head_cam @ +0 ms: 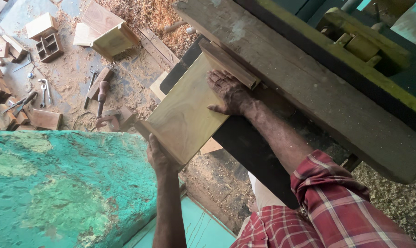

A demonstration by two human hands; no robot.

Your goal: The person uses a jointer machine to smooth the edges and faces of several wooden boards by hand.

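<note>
Head view: the left hand [158, 158] grips the near lower corner of a pale wooden board [185, 110], fingers wrapped around its edge, while the right hand [228, 93] lies flat and spread on its far end, pressing it against a heavy timber beam [309, 87] of the dark counter [244, 142]. Sawdust, chisels [100, 94] and small boxes [49, 46] cover the floor, suggesting woodwork mid-way; the board looks smooth, joined to nothing.
</note>
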